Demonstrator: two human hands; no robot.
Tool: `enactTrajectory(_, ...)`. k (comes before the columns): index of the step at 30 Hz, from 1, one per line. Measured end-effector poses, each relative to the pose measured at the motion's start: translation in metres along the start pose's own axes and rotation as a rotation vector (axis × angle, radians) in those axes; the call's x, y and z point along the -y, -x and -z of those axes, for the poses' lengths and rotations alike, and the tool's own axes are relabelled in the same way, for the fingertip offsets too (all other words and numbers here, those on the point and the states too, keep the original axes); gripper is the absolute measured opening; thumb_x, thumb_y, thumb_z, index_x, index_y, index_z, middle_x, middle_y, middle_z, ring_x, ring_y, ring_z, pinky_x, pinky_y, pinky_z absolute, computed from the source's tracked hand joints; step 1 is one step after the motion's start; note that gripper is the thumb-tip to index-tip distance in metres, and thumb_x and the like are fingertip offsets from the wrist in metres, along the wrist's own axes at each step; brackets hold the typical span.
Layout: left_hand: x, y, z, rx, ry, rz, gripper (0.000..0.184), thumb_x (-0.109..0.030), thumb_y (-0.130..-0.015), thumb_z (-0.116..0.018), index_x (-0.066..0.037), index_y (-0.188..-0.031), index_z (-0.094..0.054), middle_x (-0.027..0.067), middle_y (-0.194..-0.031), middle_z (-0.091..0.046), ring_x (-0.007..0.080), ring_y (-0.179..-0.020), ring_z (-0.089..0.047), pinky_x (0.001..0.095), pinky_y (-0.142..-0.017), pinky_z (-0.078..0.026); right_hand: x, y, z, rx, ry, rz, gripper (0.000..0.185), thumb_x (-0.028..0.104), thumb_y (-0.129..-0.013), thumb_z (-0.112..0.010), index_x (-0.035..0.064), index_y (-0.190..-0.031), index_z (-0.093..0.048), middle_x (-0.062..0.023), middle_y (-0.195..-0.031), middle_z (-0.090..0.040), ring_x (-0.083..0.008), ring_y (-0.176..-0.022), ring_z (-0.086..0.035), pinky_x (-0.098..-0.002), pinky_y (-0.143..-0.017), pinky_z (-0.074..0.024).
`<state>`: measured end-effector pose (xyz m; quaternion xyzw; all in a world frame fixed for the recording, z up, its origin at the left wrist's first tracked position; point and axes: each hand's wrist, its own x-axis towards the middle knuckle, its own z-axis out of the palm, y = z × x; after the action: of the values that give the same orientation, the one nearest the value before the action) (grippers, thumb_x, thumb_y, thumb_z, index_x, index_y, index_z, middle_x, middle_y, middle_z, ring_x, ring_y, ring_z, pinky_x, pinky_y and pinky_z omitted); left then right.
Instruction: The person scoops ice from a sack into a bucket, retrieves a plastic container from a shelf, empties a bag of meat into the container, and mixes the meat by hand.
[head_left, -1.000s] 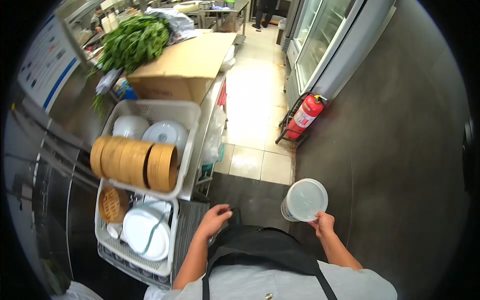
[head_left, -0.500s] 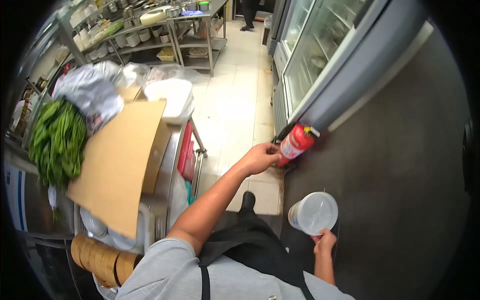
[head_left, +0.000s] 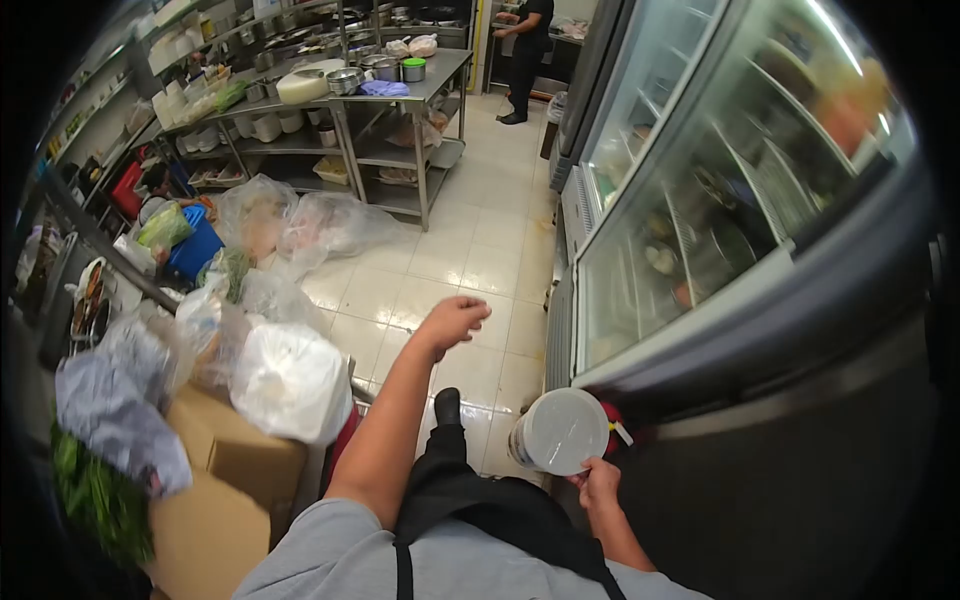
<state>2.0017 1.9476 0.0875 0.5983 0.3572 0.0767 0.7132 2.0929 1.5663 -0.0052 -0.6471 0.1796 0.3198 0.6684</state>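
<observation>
With my right hand (head_left: 598,485) I grip the pale tub (head_left: 565,432) by its near edge; it is before me, near the glass-door fridge (head_left: 690,245). My left hand (head_left: 453,326) holds nothing, its fingers loosely bent, above the tiled floor (head_left: 500,240).

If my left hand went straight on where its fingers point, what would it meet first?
Most likely the glass-fronted fridge: your left hand points roughly that way, though depth is unclear from this one view.
</observation>
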Motion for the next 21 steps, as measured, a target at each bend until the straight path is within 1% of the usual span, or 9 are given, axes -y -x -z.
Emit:
enactTrajectory(3, -0.055, -0.067, 0.047, -0.107, 0.057, -0.078, 0.041, -0.028, -0.087, -0.063, -0.003, -0.119, -0.057, 0.0056, -0.107, -0.061, 0.0169, -0.096, -0.058, 0.0327, -0.082, -0.047, 0.045, -0.039, -0.078, 0.049, -0.068, 0.006, 0.015, 0.001, -0.072, -0.055, -0.0100, -0.083, -0.055, -0.0186, -0.081, -0.060, -0.0302, -0.061, -0.063, -0.0405, -0.054, -0.0571)
enactTrajectory(4, -0.064, -0.096, 0.060, -0.104, 0.061, -0.085, 0.041, -0.028, -0.087, -0.063, -0.003, -0.119, -0.057, 0.0056, -0.107, -0.061, 0.0169, -0.096, -0.058, 0.0327, -0.082, -0.047, 0.058, -0.057, -0.099, 0.034, -0.053, 0.014, 0.016, -0.001, -0.071, -0.054, -0.0099, -0.085, -0.056, -0.0192, -0.084, -0.060, -0.0313, -0.065, -0.064, -0.0428, -0.058, -0.0589)
enactTrajectory(7, -0.091, -0.171, 0.089, -0.156, 0.022, -0.163, 0.045, -0.029, -0.086, -0.063, -0.002, -0.122, -0.056, 0.0074, -0.109, -0.061, 0.0182, -0.098, -0.058, 0.0339, -0.083, -0.048, 0.106, -0.097, -0.159, 0.040, -0.082, 0.047, 0.017, -0.002, -0.071, -0.053, -0.0094, -0.086, -0.056, -0.0185, -0.086, -0.060, -0.0315, -0.070, -0.064, -0.0437, -0.060, -0.0596)
enactTrajectory(9, -0.120, -0.206, 0.087, 0.018, -0.098, -0.105, 0.048, -0.031, -0.086, -0.062, -0.001, -0.124, -0.056, 0.0090, -0.111, -0.062, 0.0191, -0.101, -0.058, 0.0338, -0.085, -0.047, 0.139, -0.127, -0.190, 0.021, -0.089, 0.018, 0.016, -0.001, -0.071, -0.053, -0.0074, -0.086, -0.056, -0.0168, -0.085, -0.059, -0.0313, -0.071, -0.064, -0.0439, -0.058, -0.0587)
enactTrajectory(11, -0.153, -0.240, 0.082, 0.079, -0.144, -0.089, 0.050, -0.031, -0.086, -0.062, -0.001, -0.125, -0.055, 0.0102, -0.113, -0.061, 0.0192, -0.103, -0.057, 0.0333, -0.086, -0.047, 0.167, -0.155, -0.219, -0.019, -0.047, 0.059, 0.015, 0.001, -0.072, -0.054, -0.0068, -0.085, -0.056, -0.0161, -0.083, -0.059, -0.0303, -0.071, -0.064, -0.0434, -0.057, -0.0586)
enactTrajectory(13, -0.185, -0.284, 0.080, 0.202, -0.251, -0.140, 0.050, -0.031, -0.086, -0.063, -0.001, -0.125, -0.055, 0.0108, -0.115, -0.061, 0.0193, -0.104, -0.057, 0.0332, -0.086, -0.047, 0.197, -0.181, -0.252, -0.049, -0.050, 0.085, 0.015, 0.002, -0.072, -0.055, -0.0074, -0.083, -0.056, -0.0154, -0.080, -0.059, -0.0289, -0.067, -0.064, -0.0432, -0.057, -0.0587)
enactTrajectory(16, -0.210, -0.365, 0.085, 0.295, -0.247, -0.190, 0.049, -0.030, -0.087, -0.063, -0.002, -0.125, -0.055, 0.0113, -0.116, -0.061, 0.0194, -0.103, -0.058, 0.0328, -0.086, -0.047, 0.238, -0.223, -0.304, -0.069, -0.094, 0.144, 0.016, 0.003, -0.072, -0.056, -0.0090, -0.082, -0.056, -0.0155, -0.076, -0.058, -0.0280, -0.060, -0.062, -0.0418, -0.054, -0.0589)
enactTrajectory(20, -0.233, -0.454, 0.109, 0.239, -0.298, -0.159, 0.047, -0.029, -0.087, -0.063, -0.001, -0.124, -0.056, 0.0107, -0.115, -0.062, 0.0190, -0.102, -0.058, 0.0331, -0.085, -0.048, 0.276, -0.310, -0.350, -0.051, -0.081, 0.125, 0.014, 0.003, -0.072, -0.055, -0.0082, -0.081, -0.055, -0.0154, -0.073, -0.056, -0.0271, -0.057, -0.060, -0.0412, -0.054, -0.0579)
enactTrajectory(21, -0.232, -0.473, 0.122, 0.228, -0.299, -0.098, 0.047, -0.029, -0.087, -0.063, -0.001, -0.124, -0.056, 0.0098, -0.114, -0.062, 0.0185, -0.100, -0.059, 0.0332, -0.084, -0.048, 0.291, -0.334, -0.363, -0.038, -0.071, 0.128, 0.014, 0.003, -0.072, -0.055, -0.0082, -0.081, -0.055, -0.0154, -0.073, -0.056, -0.0271, -0.057, -0.060, -0.0412, -0.054, -0.0579)
